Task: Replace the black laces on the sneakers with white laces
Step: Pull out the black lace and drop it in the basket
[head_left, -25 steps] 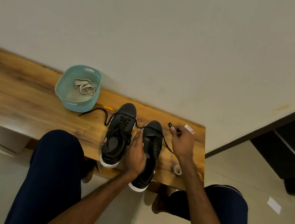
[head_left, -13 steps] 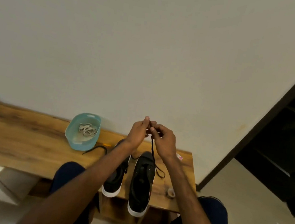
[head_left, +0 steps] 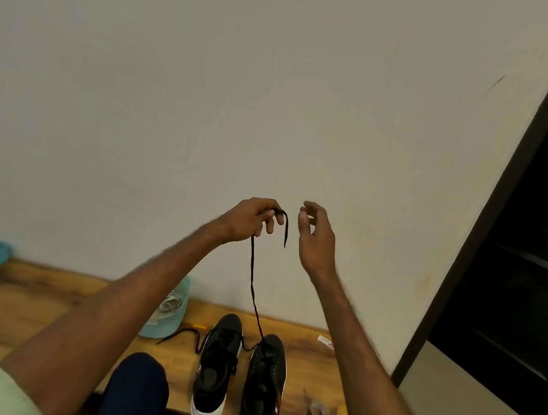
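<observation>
Now, below my hands the right sneaker (head_left: 264,371) on the tabletop (head_left: 29,308) seems to hold the black lace (head_left: 252,273) only near its toe, so I should draw straight up and steadily, lest the shoe lift. My left hand (head_left: 252,220) pinches the lace high. My right hand (head_left: 317,238), just beside the dangling end, is loose and empty, free to pin the shoe down.

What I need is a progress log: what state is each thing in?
left hand, raised, pinching the black lace
right hand, open, empty
black lace, hanging down to the right sneaker
right sneaker, mostly unlaced
left sneaker, laced in black
basket, holding white laces
</observation>
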Demonstrator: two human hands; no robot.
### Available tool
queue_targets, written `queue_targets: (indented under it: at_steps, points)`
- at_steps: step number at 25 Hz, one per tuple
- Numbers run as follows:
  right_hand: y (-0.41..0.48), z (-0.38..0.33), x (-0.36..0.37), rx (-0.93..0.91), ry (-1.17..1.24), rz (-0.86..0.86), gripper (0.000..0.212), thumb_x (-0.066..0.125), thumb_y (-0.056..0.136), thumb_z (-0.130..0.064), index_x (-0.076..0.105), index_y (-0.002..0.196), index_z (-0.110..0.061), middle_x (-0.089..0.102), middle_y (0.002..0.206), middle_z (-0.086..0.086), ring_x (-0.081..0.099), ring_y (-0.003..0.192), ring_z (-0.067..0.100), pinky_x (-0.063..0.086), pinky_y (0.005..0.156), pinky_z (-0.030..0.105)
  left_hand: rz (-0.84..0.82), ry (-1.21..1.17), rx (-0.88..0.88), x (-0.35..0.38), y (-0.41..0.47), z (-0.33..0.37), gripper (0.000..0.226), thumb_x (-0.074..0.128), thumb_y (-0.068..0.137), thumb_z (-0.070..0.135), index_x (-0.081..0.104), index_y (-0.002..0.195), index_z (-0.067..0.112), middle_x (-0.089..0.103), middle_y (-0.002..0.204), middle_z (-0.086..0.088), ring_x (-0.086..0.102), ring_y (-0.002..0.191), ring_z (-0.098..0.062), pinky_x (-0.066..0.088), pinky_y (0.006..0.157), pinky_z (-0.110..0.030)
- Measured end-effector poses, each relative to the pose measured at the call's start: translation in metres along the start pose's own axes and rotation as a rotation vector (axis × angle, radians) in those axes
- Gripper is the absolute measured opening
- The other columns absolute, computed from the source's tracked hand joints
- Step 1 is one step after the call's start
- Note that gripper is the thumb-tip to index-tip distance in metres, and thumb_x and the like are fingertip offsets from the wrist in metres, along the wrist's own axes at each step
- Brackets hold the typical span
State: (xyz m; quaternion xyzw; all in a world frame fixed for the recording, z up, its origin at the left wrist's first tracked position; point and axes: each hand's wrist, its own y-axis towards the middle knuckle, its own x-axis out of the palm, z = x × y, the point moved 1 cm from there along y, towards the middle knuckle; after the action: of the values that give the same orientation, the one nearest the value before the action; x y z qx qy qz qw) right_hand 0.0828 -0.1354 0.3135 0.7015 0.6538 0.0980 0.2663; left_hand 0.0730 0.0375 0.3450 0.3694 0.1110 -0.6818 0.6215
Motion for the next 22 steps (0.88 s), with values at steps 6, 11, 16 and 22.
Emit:
queue_targets:
  at_steps: [6,11,16,22]
  points:
    - [0.001,-0.019,0.007,0.166,0.024,-0.382,0.039,0.048,0.104,-0.036,0.072,0.093,-0.007,0.064,0.070,-0.002,0.058,0.063,0.012,0.046,0.071,0.026,0.039,0.236,0.035,-0.010,-0.007,0.015,0.025,0.037,0.105,0.012,0.062,0.099,0.015,0.062,0.074,0.007,0.049,0.057,0.000,0.041,0.064,-0.026]
    - [-0.018,-0.024,0.006,0.457,0.467,-0.480,0.030,0.048,0.105,-0.034,0.066,0.097,-0.011,0.050,0.067,-0.003,0.044,0.056,0.010,0.046,0.062,0.024,0.176,0.286,-0.011,-0.015,-0.007,0.005,0.022,0.042,0.104,0.019,0.063,0.097,0.021,0.068,0.083,0.009,0.062,0.076,-0.015,0.053,0.075,-0.040]
    - [-0.023,-0.037,0.002,0.415,0.580,-0.619,0.025,0.049,0.105,-0.023,0.065,0.116,-0.009,0.066,0.085,0.003,0.057,0.069,0.013,0.052,0.072,0.028,0.179,0.075,0.075,-0.008,-0.012,0.008,0.023,0.046,0.100,0.006,0.066,0.093,0.013,0.070,0.092,0.002,0.062,0.085,-0.010,0.047,0.077,-0.019]
    - [-0.030,-0.042,-0.001,0.451,0.579,-0.744,0.031,0.046,0.104,-0.035,0.064,0.110,-0.011,0.066,0.087,0.003,0.059,0.069,0.013,0.050,0.065,0.025,0.139,0.041,0.162,-0.005,-0.018,0.006,0.024,0.047,0.098,0.003,0.069,0.092,0.012,0.070,0.089,0.003,0.064,0.085,-0.013,0.049,0.079,-0.022]
